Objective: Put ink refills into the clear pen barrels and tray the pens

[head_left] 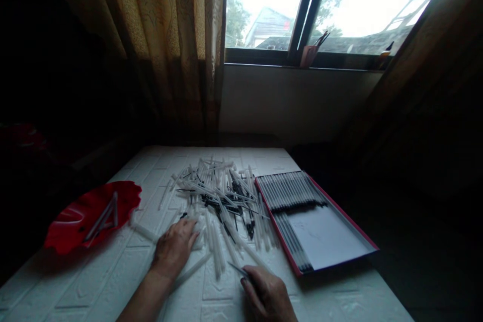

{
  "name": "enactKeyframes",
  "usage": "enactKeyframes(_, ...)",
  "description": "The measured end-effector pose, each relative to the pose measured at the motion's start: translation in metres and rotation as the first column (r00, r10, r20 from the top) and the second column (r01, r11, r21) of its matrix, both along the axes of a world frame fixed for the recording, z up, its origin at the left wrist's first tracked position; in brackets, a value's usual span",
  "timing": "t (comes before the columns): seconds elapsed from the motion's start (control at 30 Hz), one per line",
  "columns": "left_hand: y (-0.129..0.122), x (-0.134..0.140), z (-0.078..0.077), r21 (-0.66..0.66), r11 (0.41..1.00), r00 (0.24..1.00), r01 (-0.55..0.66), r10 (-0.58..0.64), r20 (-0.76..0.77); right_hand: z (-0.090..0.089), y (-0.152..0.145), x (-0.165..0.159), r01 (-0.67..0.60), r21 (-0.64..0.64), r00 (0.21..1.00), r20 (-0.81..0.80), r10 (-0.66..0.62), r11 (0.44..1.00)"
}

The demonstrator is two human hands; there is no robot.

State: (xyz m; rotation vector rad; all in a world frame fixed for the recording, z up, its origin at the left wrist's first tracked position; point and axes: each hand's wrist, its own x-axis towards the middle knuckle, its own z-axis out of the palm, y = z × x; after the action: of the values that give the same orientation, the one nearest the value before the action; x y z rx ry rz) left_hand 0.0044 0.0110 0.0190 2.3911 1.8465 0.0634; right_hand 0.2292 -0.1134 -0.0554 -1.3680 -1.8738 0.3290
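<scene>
My left hand [175, 245] lies over a small heap of whitish pieces [199, 239] left of the middle; its thumb and index fingertip are apart. My right hand [268, 293] is closed around a slim pen-like stick [238, 268], its narrow end pointing up and left. Between and beyond my hands spreads a loose pile of clear tubes [215, 244] mixed with thin black sticks [237, 188]. To the right, a shallow red-edged box [339, 256] holds clear pens [287, 188] with black ends, in a full upper row and a short lower row.
A red scalloped dish [68, 219] with a few clear pieces stands at the left edge of the white brick-patterned table [79, 287]. Behind are a patterned curtain [158, 20] and a window; a cup of sticks [309, 55] sits on its sill.
</scene>
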Motion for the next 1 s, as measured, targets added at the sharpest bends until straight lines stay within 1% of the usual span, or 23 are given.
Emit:
enactKeyframes(0.23,0.007,0.010,0.011,-0.089,0.994,0.998,-0.056,0.052,-0.043,0.003,0.000,0.000,0.003,0.026,1.000,0.031,-0.004,1.000)
enactKeyframes(0.37,0.012,0.012,0.013,-0.146,0.987,0.998,-0.068,0.065,-0.027,0.004,-0.001,0.000,-0.002,0.037,0.999,0.033,0.001,0.999)
enactKeyframes(0.5,0.015,0.013,0.010,-0.182,0.982,0.997,-0.058,0.066,0.040,0.005,-0.001,0.000,-0.005,0.040,0.999,0.037,0.004,0.999)
enactKeyframes(0.67,0.017,0.007,0.003,-0.153,0.988,0.978,-0.031,0.062,0.197,0.005,0.000,0.001,-0.005,0.040,0.999,0.033,0.004,0.999)
enactKeyframes(0.73,0.018,0.004,0.003,-0.129,0.992,0.955,-0.006,0.044,0.292,0.006,0.000,0.001,-0.005,0.034,1.000,0.019,0.004,0.999)
enactKeyframes(0.8,0.017,0.001,0.005,-0.101,0.994,0.916,0.031,0.013,0.401,0.008,-0.001,0.001,-0.010,0.022,1.000,-0.009,0.010,1.000)
enactKeyframes(0.9,0.009,0.000,0.010,-0.075,0.994,0.826,0.082,-0.026,0.563,0.010,-0.002,0.001,-0.015,0.006,0.998,-0.055,0.015,1.000)
enactKeyframes(1.0,-0.008,0.001,0.012,-0.076,0.991,0.737,0.112,-0.032,0.676,0.006,-0.003,-0.001,0.031,0.002,0.997,-0.073,-0.030,1.000)
